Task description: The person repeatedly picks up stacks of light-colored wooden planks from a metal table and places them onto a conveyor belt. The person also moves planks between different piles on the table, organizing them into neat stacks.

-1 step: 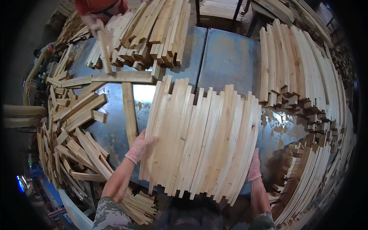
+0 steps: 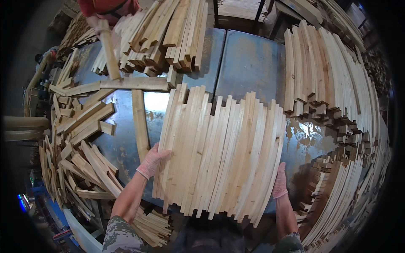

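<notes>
A wide row of pale wooden strips (image 2: 219, 154), lined up side by side with uneven ends, lies between my hands over the metal table. My left hand (image 2: 152, 162), in a pinkish glove, grips the left edge with the thumb on top and the other fingers hidden beneath or behind it. Against the right edge presses my gloved right hand (image 2: 280, 182), its fingers mostly out of sight behind the outer strip. The near ends of the strips reach past the table's front edge toward my body.
Loose offcuts (image 2: 86, 120) are heaped on the left of the metal table (image 2: 253, 59). Stacked strips (image 2: 310, 67) stand at the right, with more (image 2: 337, 198) nearer. Across the table, a co-worker in red (image 2: 112, 10) holds a wooden piece (image 2: 109, 52) beside another pile (image 2: 168, 33).
The co-worker's wooden piece has shifted and tilted slightly to the left. The view has moved a little; my hands keep their hold on the row of strips.
</notes>
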Action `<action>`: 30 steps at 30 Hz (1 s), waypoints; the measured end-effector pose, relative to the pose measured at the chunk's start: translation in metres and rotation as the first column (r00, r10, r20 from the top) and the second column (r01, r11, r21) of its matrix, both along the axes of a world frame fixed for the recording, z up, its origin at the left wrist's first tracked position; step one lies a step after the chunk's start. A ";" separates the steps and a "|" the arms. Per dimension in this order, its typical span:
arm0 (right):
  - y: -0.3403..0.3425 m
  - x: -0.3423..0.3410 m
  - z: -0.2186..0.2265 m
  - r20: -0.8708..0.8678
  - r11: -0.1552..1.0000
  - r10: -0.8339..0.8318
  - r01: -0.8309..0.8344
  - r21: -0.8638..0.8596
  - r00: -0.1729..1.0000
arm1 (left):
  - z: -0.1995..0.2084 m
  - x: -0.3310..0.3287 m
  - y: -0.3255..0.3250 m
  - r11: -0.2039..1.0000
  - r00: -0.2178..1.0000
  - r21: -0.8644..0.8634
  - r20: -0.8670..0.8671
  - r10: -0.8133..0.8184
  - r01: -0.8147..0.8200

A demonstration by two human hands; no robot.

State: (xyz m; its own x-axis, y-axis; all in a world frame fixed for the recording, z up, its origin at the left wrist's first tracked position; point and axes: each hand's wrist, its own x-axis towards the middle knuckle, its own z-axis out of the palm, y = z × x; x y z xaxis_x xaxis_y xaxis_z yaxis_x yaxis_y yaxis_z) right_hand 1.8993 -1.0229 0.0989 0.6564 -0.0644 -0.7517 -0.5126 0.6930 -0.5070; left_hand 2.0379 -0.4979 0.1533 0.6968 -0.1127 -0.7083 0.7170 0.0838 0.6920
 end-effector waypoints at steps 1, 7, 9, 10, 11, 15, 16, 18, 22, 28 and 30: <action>-0.005 -0.002 0.001 0.014 0.998 0.042 -0.042 0.038 0.999 | -0.008 0.000 0.002 0.999 1.000 -0.032 -0.019 -0.013 0.013; -0.026 0.002 -0.012 0.047 0.984 0.155 -0.158 0.075 0.987 | -0.006 -0.005 -0.011 0.991 0.998 -0.130 -0.060 -0.016 0.008; -0.024 0.013 0.011 -0.029 0.984 0.152 -0.149 0.101 0.988 | -0.003 -0.010 -0.011 0.988 0.996 -0.155 -0.094 0.008 -0.022; -0.020 0.022 0.026 -0.029 0.981 0.164 -0.160 0.107 0.986 | -0.001 -0.013 -0.011 0.984 0.994 -0.174 -0.106 0.022 -0.040; -0.016 0.028 0.045 -0.030 0.978 0.177 -0.173 0.116 0.984 | 0.004 -0.017 -0.012 0.980 0.992 -0.190 -0.118 0.037 -0.059; -0.036 0.003 0.022 -0.060 0.976 0.216 -0.217 -0.010 0.975 | 0.026 -0.051 -0.011 0.955 0.985 -0.251 -0.106 0.135 -0.158; -0.017 0.012 0.055 -0.022 0.965 0.261 -0.261 -0.020 0.965 | 0.028 -0.064 -0.005 0.958 0.985 -0.236 -0.083 0.150 -0.166; 0.013 0.019 0.105 -0.018 0.963 0.267 -0.267 -0.015 0.964 | 0.054 -0.086 0.003 0.951 0.979 -0.233 -0.065 0.191 -0.201; 0.038 0.032 0.154 -0.070 0.946 0.312 -0.316 -0.073 0.948 | 0.113 -0.147 0.032 0.916 0.952 -0.278 0.014 0.305 -0.289; 0.115 0.046 0.234 -0.008 0.856 0.503 -0.500 -0.130 0.864 | 0.211 -0.283 0.071 0.773 0.764 -0.361 0.205 0.611 -0.521; 0.141 0.045 0.233 0.084 0.790 0.611 -0.601 -0.122 0.787 | 0.229 -0.341 0.089 0.771 0.696 -0.256 0.331 0.637 -0.583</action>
